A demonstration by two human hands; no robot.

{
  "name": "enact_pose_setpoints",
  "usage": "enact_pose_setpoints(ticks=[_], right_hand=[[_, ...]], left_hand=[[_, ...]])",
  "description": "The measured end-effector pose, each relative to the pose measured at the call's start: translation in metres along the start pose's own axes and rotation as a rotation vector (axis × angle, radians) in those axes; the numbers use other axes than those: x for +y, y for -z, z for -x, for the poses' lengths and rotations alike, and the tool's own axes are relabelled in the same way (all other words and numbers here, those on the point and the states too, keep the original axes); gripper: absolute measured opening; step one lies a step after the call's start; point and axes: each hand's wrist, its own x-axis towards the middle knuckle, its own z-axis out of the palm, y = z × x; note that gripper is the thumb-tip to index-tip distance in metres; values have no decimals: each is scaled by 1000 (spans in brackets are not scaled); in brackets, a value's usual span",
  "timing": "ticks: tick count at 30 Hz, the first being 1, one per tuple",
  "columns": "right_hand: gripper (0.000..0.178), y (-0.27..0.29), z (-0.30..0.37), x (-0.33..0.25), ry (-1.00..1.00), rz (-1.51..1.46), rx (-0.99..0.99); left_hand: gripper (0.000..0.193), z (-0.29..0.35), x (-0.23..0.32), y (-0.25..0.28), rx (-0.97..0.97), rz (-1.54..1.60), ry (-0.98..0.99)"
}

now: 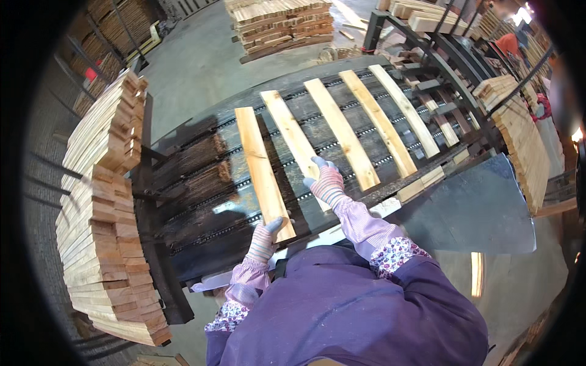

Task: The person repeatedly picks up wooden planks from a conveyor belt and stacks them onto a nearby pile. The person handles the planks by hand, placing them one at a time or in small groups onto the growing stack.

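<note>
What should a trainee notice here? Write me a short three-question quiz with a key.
1. True or false: the left hand touches the leftmost board on the chain conveyor.
2. Counting from the left, which board is the right hand on? A: first; B: second; C: fourth.
3. Fill in the blank: both hands wear striped ____.

Key: 1. True. 2. B. 3. Gloves.

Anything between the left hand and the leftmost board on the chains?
Nothing visible: the left hand is at the near end of the leftmost board. The next board, under the right hand, lies apart, farther right.
</note>
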Motion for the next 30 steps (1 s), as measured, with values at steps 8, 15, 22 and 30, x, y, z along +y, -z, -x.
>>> enact_pose_setpoints(ticks=[8,15,22,30], right_hand=[[83,43,-19,69,64,315,167],[99,70,-25,44,-72,258,-59],[94,114,-30,107,-22,210,67],[117,132,-57,110,-267,335,-107]], left_hand=[[47,-7,0,-41,55,32,-85],[54,-25,-11,-74,36,14,-110],[52,-31,-17,-95,24,43,-88],[52,-33,-25,-123,23,53,-61]])
